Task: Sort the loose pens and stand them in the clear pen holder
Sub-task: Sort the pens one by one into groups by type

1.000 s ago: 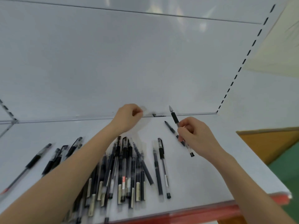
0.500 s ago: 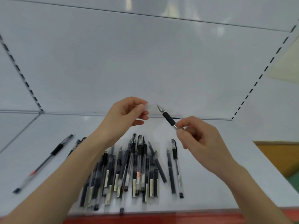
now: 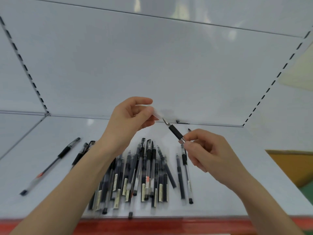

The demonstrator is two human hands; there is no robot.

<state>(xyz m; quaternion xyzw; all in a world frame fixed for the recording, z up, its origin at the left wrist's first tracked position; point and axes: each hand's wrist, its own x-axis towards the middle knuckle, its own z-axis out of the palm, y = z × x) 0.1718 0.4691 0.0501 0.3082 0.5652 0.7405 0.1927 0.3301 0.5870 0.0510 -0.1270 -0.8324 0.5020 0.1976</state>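
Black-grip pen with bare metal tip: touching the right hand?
Touching. Head view: right hand pinches the black-grip pen at its silver collar, behind the grip.

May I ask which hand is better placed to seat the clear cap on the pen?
Probably left: left hand pinches the clear cap at the tip of the pen; right hand grips its barrel.

Motion-blurred pen pile [image 3: 149,167], its labels [image 3: 116,180] illegible

Counted one black-gripped clear plastic pen [image 3: 175,133] aloft, one clear plastic cap [image 3: 156,114], three loose pens [image 3: 50,167] at nine o'clock, two more pens [image 3: 180,177] at three o'clock. Could not count the blurred central heap [image 3: 145,175].
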